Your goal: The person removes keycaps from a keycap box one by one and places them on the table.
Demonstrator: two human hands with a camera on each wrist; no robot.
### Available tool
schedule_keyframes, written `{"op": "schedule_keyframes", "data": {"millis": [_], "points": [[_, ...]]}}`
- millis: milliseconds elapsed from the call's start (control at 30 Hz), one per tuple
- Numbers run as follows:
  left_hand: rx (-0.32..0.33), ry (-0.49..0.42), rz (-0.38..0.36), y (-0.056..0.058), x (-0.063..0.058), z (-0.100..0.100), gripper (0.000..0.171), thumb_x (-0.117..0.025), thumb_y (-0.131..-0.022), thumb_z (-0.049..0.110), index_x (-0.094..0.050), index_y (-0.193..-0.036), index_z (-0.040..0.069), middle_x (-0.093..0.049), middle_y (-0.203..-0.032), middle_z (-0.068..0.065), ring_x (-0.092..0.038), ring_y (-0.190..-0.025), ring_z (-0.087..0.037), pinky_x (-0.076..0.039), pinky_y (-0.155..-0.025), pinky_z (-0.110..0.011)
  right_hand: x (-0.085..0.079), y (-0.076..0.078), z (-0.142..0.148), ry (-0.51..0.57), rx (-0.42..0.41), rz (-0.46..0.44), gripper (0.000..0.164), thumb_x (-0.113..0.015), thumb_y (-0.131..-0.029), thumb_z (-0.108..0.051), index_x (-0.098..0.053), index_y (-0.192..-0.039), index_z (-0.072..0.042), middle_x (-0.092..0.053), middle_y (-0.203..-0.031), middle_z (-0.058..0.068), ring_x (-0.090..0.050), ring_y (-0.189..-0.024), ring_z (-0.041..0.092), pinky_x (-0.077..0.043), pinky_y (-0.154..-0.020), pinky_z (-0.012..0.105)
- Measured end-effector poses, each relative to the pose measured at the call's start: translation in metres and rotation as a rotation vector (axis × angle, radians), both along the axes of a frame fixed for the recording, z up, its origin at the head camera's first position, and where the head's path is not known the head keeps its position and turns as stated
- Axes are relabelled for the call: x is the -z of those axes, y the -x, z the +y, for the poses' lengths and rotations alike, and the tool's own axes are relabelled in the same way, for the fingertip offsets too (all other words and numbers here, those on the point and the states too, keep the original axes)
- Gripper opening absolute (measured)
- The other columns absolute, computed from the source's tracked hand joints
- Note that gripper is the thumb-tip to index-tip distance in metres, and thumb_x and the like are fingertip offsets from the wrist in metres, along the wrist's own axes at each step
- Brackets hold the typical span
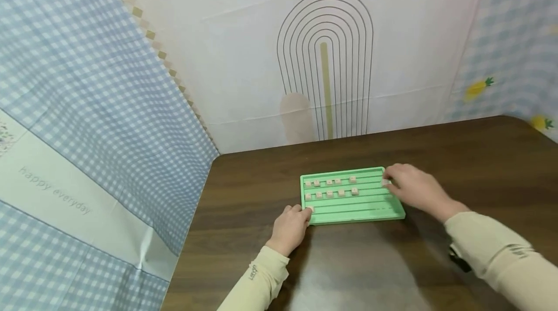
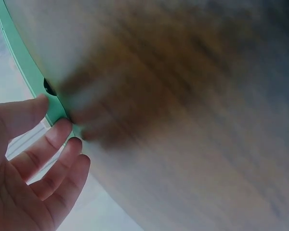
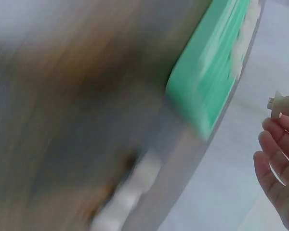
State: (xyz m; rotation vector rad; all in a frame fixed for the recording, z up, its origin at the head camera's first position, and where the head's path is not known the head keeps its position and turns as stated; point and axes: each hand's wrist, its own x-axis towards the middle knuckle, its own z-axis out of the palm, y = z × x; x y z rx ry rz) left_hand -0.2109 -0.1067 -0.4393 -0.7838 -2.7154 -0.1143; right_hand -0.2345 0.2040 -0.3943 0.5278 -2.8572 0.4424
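Observation:
A light green board (image 1: 357,214) with raised edges and long grooves lies on the table. Several small cream blocks (image 1: 330,194) with dark marks stand in its upper two grooves, towards the left. One more block (image 1: 311,209) sits by its lower left corner. There my left hand (image 1: 289,227) grips the board's edge; in the left wrist view the thumb (image 2: 26,115) is on one side, fingers on the other. Over the board's right edge, my right hand (image 1: 416,190) pinches a small white block (image 3: 276,107) with a narrow stub between thumb and index finger.
The dark brown wooden table (image 1: 244,190) meets a white patterned cloth (image 1: 244,83) at the back. Blue checked cloth (image 1: 109,107) hangs on the left. Blurred white pieces (image 3: 127,197) show in the right wrist view, apart from the board.

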Motion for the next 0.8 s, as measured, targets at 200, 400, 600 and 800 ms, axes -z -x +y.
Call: {"op": "schedule_keyframes", "data": {"millis": [200, 400, 600, 800], "points": [[0.008, -0.02, 0.005, 0.002, 0.001, -0.002, 0.01, -0.063, -0.084, 0.014, -0.057, -0.076, 0.016, -0.058, -0.072, -0.003, -0.041, -0.06, -0.016, -0.037, -0.047, -0.021, -0.001, -0.017, 0.075, -0.01, 0.086, -0.045, 0.028, -0.056, -0.09, -0.028, -0.062, -0.1, -0.002, -0.066, -0.092, 0.016, -0.059, -0.076, 0.025, -0.048, -0.058, 0.045], [0.002, -0.035, 0.007, 0.001, 0.005, -0.005, 0.009, -0.065, -0.083, 0.014, -0.058, -0.077, 0.015, -0.059, -0.073, -0.004, -0.043, -0.061, -0.017, -0.04, -0.047, -0.022, 0.028, -0.03, 0.127, 0.0, 0.182, -0.195, 0.034, -0.057, -0.089, -0.028, -0.06, -0.1, 0.004, -0.064, -0.088, 0.019, -0.058, -0.074, 0.028, -0.046, -0.056, 0.043], [-0.009, -0.03, -0.027, 0.002, 0.005, -0.005, 0.01, -0.064, -0.083, 0.015, -0.057, -0.077, 0.016, -0.058, -0.073, -0.003, -0.041, -0.061, -0.016, -0.038, -0.047, -0.022, 0.05, -0.036, 0.143, -0.016, 0.206, -0.281, 0.03, -0.06, -0.085, -0.027, -0.062, -0.093, 0.002, -0.064, -0.084, 0.016, -0.058, -0.072, 0.028, -0.046, -0.058, 0.045], [0.012, -0.056, -0.016, 0.003, 0.004, -0.001, 0.013, -0.066, -0.081, 0.014, -0.055, -0.075, 0.015, -0.056, -0.071, -0.002, -0.039, -0.06, -0.015, -0.037, -0.047, -0.022, 0.053, -0.041, 0.148, -0.003, 0.164, -0.254, 0.021, -0.062, -0.082, -0.021, -0.062, -0.092, -0.003, -0.063, -0.086, 0.013, -0.058, -0.074, 0.026, -0.046, -0.06, 0.046]]}}
